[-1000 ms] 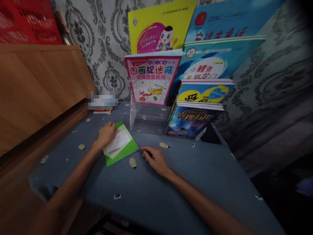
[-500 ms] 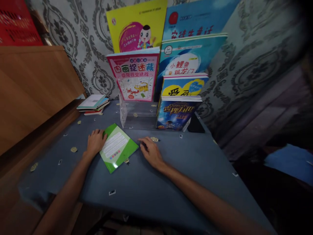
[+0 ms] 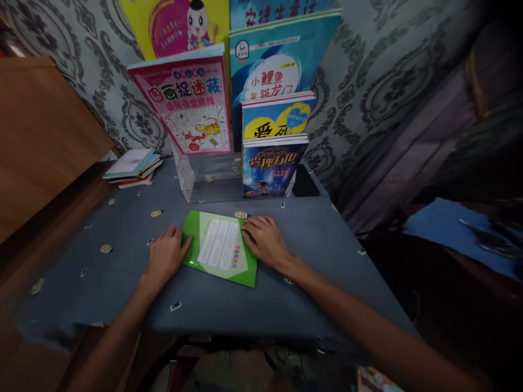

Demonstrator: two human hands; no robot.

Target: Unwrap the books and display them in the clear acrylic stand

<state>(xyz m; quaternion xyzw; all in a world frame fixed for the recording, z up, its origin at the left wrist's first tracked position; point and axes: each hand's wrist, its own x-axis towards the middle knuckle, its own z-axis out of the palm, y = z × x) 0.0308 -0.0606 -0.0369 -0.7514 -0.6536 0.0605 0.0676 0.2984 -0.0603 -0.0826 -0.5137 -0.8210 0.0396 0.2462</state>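
A green book (image 3: pixel 220 250) lies on the cloth-covered table, its pale panel of printed text facing up and turned sideways. My left hand (image 3: pixel 165 253) is at its left edge, thumb on the cover and the other fingers curled beside it. On the opposite side, my right hand (image 3: pixel 267 242) holds the upper right edge, its thumb side over the cover. Between them the two hands keep the book flat on the table. The undersides of the fingers are hidden.
Behind the book stands a clear acrylic rack (image 3: pixel 186 177) with a pink picture book (image 3: pixel 192 109), a dark blue book (image 3: pixel 269 166) and several others. A small stack of books (image 3: pixel 133 166) lies at the back left. A flat black object (image 3: pixel 305 182) is right of the rack.
The green book has turned so its text runs sideways, and it sits farther right. My right hand has come onto its right edge; the left stays at its left side. The view has shifted.
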